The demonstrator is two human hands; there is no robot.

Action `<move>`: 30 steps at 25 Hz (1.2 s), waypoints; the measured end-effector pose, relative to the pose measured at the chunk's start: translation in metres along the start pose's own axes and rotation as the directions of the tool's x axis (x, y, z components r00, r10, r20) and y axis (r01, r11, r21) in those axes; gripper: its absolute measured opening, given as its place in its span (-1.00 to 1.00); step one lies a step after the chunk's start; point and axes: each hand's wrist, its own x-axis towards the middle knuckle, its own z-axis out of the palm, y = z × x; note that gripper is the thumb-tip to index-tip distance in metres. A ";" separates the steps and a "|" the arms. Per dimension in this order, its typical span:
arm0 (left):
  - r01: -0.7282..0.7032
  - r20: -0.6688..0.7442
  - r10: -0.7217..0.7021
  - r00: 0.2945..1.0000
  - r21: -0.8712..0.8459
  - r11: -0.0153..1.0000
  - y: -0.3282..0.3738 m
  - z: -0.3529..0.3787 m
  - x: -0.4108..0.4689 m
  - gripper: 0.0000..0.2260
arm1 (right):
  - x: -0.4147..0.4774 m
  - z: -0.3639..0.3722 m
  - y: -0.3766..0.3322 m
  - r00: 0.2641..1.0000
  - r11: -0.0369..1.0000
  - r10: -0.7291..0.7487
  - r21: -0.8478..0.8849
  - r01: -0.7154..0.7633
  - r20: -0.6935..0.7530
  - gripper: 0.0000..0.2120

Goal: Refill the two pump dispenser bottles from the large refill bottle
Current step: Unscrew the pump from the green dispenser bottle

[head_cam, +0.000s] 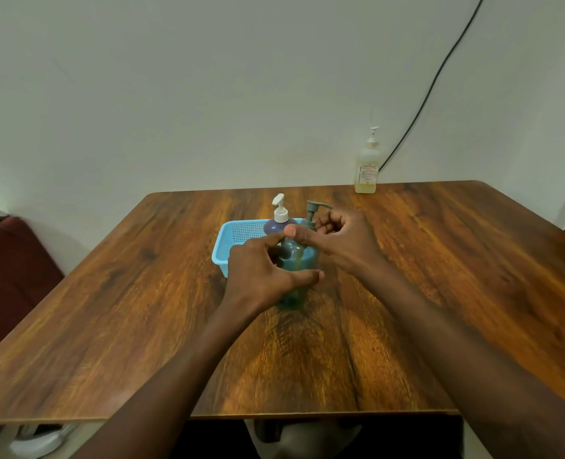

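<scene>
A translucent green pump bottle (299, 260) stands upright on the wooden table (440, 260), just in front of a blue basket (238, 235). My left hand (261, 273) wraps around the green bottle's body. My right hand (344, 240) grips its grey-green pump collar, with the pump head (317, 207) sticking out above my fingers. A purple pump bottle (279, 223) with a white pump stands inside the basket, behind my hands. A tall bottle of yellowish liquid (368, 168) with a white pump stands at the table's far edge, against the wall.
A black cable (440, 74) runs down the wall behind the yellowish bottle. A dark red seat (9, 266) is at the left of the table. The table's near edge crosses the lower part of the view.
</scene>
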 end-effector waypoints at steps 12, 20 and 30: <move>-0.001 0.054 0.002 0.999 -0.023 1.000 -0.008 0.007 -0.003 -0.25 | -0.005 -0.002 -0.005 1.000 0.999 -0.002 -0.045 0.003 0.014 -0.54; 0.027 0.238 0.008 0.971 -0.146 0.989 -0.019 0.001 0.002 -0.32 | 0.003 -0.016 0.000 0.982 0.836 0.000 0.539 -0.103 0.188 -0.53; 0.112 0.181 -0.083 0.980 -0.157 0.981 -0.035 -0.004 -0.004 -0.27 | 0.003 -0.049 0.008 0.976 0.779 0.021 0.615 0.120 -0.217 -0.61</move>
